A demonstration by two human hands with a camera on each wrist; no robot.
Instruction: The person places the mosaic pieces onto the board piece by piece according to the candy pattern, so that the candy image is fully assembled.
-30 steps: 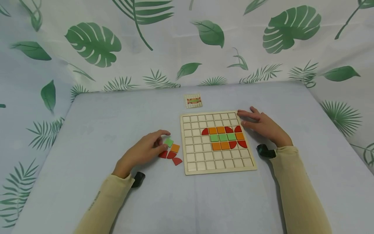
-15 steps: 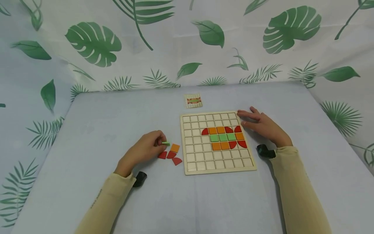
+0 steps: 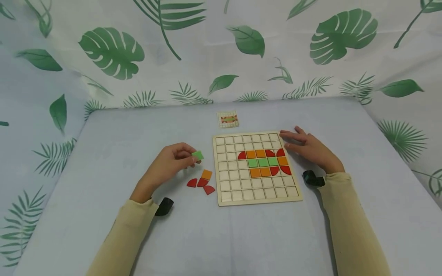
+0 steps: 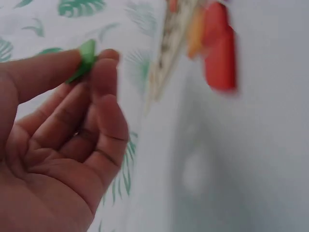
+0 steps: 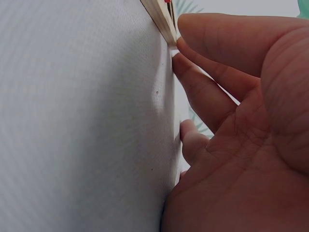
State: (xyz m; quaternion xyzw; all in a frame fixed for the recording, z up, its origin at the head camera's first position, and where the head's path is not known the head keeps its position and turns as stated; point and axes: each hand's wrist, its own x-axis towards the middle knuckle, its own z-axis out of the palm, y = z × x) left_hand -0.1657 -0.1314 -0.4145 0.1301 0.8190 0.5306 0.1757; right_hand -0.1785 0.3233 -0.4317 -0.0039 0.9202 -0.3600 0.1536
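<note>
Between thumb and fingers my left hand [image 3: 170, 161] pinches a green square tile [image 3: 198, 155], raised left of the wooden grid board [image 3: 230, 186]. The left wrist view shows the same green tile [image 4: 86, 60] at the fingertips. Orange and green squares and red quarter-circle pieces fill part of the board's right half. My right hand [image 3: 312, 150] lies at the board's upper right edge, its fingers extended and fingertips right at the frame. In the right wrist view that hand [image 5: 227, 106] holds nothing, and the board's corner [image 5: 161, 21] shows beside the thumb.
Below the left hand lie an orange square tile [image 3: 206, 174] and several red quarter-circle tiles [image 3: 208, 189]. A small pattern card [image 3: 228, 119] rests behind the board. A leaf-print cloth [image 3: 221, 53] hangs behind the white-covered table [image 3: 248, 241].
My left hand has picked the green tile off the table beside the loose pieces and lifted it up and away. The right hand has stayed at the board's edge.
</note>
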